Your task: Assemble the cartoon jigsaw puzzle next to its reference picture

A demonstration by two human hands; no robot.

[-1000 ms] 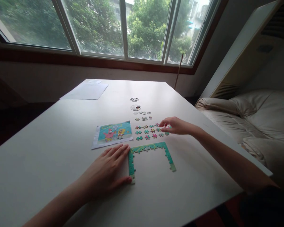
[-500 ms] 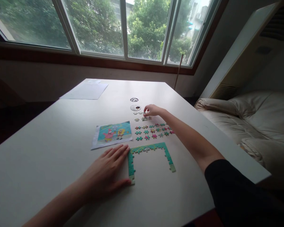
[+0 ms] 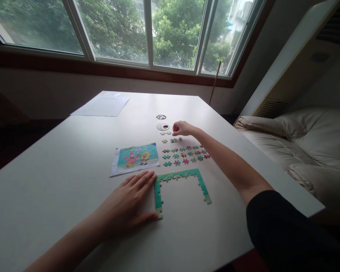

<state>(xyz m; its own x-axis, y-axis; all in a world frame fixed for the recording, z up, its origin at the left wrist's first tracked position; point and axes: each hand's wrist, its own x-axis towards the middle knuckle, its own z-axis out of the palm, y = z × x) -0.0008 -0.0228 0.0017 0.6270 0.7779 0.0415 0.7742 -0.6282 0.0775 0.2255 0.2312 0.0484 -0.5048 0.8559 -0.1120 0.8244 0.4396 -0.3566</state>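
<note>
My left hand lies flat and open on the white table, its fingertips against the left side of a partly built green puzzle frame. My right hand reaches far across, fingers pinched on a small puzzle piece with red on it, just above the pale loose pieces. Rows of colourful loose pieces lie between that hand and the frame. A cartoon reference picture rests left of them.
Two round cable ports sit in the table beyond the pieces. A sheet of paper lies at the far left corner. A stick leans by the window. A cream cushion is to the right of the table.
My right hand moved from the colourful rows away to the pale pieces farther off and lifted a small piece there. My left hand stayed put.
</note>
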